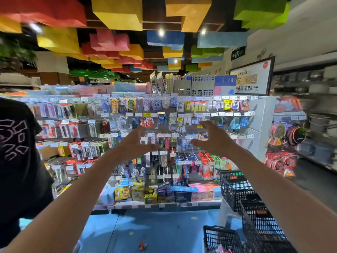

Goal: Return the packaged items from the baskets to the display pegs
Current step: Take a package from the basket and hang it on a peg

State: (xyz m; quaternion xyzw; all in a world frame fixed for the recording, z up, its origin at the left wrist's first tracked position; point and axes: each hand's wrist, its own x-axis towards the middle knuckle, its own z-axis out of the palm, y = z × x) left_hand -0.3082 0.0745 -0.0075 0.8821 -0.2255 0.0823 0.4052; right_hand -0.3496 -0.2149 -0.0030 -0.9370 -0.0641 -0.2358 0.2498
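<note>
Head view: both bare arms reach forward at chest height toward a pegboard display (164,125). The left hand (135,143) and right hand (212,138) are raised side by side with a gap between them, palms facing each other, fingers spread wide and slightly curled, holding nothing.

The packaged items (162,119) hang in rows on the pegs behind the hands: small flat carded packs in clear plastic, in red, blue, yellow and black, each row topped by white price tags. Boxed goods (138,191) stand on the bottom shelf.

Three black mesh baskets (235,189) sit at lower right on the blue floor (155,229), the nearest holding a few packs at the frame's bottom edge. A person in a black printed shirt (16,152) stands at far left.
</note>
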